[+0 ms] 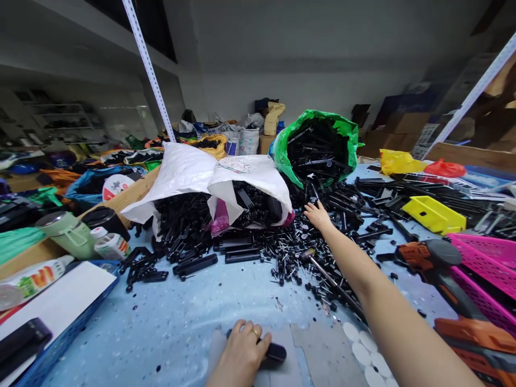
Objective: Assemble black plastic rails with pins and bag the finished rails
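Observation:
My left hand (239,355) lies at the near edge of the table, fingers curled over a long black plastic part (276,352) on a pale sheet. Stretched far forward, my right hand (318,216) is over the heap of black parts below the green bag (286,148). Its fingers are spread, and nothing shows held in them; whether the fingertips touch a part I cannot tell. Just nearer than that hand are black-headed screws (286,263) in a loose pile. Under my right forearm a hammer (328,277) lies among them.
Two white sacks (181,166) spill black parts at the middle. On the right are an orange-and-black cordless drill (429,255), a yellow tray (435,215) and a pink basket (484,252). A green mug (68,236) and bottle (109,244) stand left. White discs (365,355) lie near.

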Demonstrator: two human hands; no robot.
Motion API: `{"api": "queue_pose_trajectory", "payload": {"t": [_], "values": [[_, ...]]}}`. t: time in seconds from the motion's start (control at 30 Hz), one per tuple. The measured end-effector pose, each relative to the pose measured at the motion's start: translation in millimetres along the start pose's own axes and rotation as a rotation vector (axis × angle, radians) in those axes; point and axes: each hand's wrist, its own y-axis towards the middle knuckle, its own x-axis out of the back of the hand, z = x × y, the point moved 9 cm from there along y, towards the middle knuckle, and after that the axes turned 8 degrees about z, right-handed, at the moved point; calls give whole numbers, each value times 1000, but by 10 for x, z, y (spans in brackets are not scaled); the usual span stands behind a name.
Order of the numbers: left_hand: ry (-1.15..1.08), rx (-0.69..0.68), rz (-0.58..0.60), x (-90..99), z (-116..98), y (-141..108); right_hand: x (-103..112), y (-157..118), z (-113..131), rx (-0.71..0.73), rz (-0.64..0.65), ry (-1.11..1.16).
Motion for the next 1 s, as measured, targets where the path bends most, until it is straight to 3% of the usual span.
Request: {"api": "queue_pose_trajectory", "payload": {"t": [0.17, 0.27, 0.4, 0.53, 0.67, 0.8, 0.9, 1.0], "values": [[18, 81, 35, 82, -4, -141, 277, -362, 15, 81, -6, -42], [-24, 127, 80, 125, -27, -178, 435, -701, 158, 100, -8, -28], [-132, 177, 141, 117, -62, -149, 606, -1367, 696, 286, 6, 262], [-204, 157, 190, 78, -111, -68, 584, -2166, 1350, 533, 189, 697], [-194, 238, 227, 73, -23, -57, 343, -2679, 1616, 507, 382, 920], [-274, 204, 236, 114, -27, -44, 163, -2893, 1763, 565, 469, 760], [-329, 177, 262, 124, -45, -6, 138, -2934, 1936, 663, 387, 508], [-358, 174, 288, 126, -61, 25, 94, -2905, 2070, 644, 308, 383]]}}
